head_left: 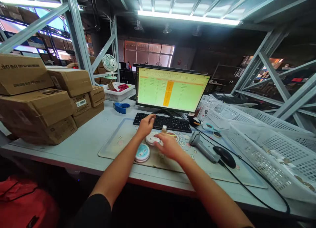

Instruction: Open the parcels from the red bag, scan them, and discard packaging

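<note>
My left hand is over the near edge of the black keyboard, its fingers loosely bent and apart, with nothing visible in them. My right hand closes around a small bottle with a white cap; the cap shows above the fingers, while the hand hides most of the body. Just left of those fingertips lies a round white-lidded tub. Nearer the desk edge is a second round tub with a light blue label. Both tubs rest on a patterned desk mat.
A monitor showing a spreadsheet stands behind the keyboard. Right of my hands lie a barcode scanner, a black mouse and cables. White perforated baskets line the right side. Cardboard boxes and a blue tape dispenser are left.
</note>
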The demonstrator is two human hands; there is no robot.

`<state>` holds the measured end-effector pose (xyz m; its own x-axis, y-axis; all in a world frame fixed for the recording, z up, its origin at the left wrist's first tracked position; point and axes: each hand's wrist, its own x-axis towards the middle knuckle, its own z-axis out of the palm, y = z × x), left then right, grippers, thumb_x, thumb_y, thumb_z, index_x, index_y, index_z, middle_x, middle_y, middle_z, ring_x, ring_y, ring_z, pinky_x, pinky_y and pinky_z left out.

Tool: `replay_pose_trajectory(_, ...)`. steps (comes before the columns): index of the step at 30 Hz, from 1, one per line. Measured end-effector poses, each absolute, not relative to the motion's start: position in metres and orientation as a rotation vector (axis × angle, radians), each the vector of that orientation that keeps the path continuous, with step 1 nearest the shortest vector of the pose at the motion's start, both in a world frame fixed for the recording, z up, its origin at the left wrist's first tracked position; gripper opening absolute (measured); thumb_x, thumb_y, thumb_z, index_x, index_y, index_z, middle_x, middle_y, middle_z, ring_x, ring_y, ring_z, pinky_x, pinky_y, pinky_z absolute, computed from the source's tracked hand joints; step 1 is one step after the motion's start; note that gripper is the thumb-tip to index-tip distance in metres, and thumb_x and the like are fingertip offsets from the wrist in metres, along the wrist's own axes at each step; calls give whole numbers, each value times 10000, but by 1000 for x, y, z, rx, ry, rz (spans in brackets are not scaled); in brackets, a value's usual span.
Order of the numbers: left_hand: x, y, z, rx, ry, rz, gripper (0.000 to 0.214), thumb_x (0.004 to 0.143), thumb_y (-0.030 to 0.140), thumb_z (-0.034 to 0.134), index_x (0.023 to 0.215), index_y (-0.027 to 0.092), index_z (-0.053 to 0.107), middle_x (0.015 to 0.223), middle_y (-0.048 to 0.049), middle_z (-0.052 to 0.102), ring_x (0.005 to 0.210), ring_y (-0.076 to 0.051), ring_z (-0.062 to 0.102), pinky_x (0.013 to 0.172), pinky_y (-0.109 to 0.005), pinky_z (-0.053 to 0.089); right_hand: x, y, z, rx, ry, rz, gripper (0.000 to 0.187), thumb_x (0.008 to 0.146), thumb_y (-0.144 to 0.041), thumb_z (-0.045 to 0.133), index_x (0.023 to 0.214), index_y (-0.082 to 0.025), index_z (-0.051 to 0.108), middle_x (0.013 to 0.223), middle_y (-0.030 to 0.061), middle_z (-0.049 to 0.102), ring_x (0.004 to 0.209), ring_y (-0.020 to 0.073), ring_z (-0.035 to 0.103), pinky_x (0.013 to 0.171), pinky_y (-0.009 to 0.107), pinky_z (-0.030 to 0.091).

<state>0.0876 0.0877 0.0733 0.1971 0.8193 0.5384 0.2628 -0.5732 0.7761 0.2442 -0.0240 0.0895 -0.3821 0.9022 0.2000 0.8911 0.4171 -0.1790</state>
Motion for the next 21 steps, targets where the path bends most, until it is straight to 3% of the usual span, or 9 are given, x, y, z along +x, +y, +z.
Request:
replay_pose_trajectory(4,29,51,59,1953,1261,1160,391,984,349,539,1311,179,670,1280,-119,745,1159,-270,712,1068,-439,543,195,-10,70,-1720,-2527,-47,335,1025,-181,525,1332,-120,647,1371,210,595,1266,371,541,1040,492,459)
replay_pose_trajectory(6,5,18,35,2052,1286,979,514,955,444,595,1409,206,631,1449,-118,653,1328,-298,619,1175,-477,462,190,-3,61,-1765,-2512,-37,385,992,-109,499,1354,-105,629,1371,240,582,1255,396,535,1023,533,456)
replay_pose_trajectory(8,-11,-14,10,2147,1308,784,692,823,462,761,1465,258,599,1547,-105,572,1446,-330,515,1239,-497,389,192,0,56,-1777,-2500,-11,439,975,-86,493,1399,-125,599,1384,225,579,1258,396,526,1039,556,438)
replay_pose_trajectory(10,-21,-34,-5,2225,1361,688,765,766,433,818,1484,316,583,1573,-85,540,1465,-335,487,1250,-487,371,196,1,53,-1762,-2487,25,454,980,-122,520,1430,-152,576,1428,191,557,1296,392,489,1078,565,407)
replay_pose_trajectory(16,-46,-9,10,2246,1706,662,610,852,385,720,1436,252,603,1421,-118,625,1337,-334,575,1167,-473,426,203,-8,47,-1707,-2470,142,471,966,-280,668,1428,-219,597,1570,156,415,1393,400,390,1122,519,378)
replay_pose_trajectory(19,-48,12,25,2215,1822,637,656,855,392,728,1466,225,559,1477,-147,585,1383,-356,535,1185,-500,400,207,-7,43,-1640,-2384,278,488,922,-307,730,1388,-217,616,1461,165,512,1325,389,467,1122,528,375)
replay_pose_trajectory(21,-35,15,32,2305,1751,790,732,862,422,732,1523,224,487,1587,-162,481,1484,-354,436,1232,-514,347,208,-2,41,-1492,-2200,512,523,939,-337,693,1425,-189,568,1363,159,576,1240,338,548,1091,486,429)
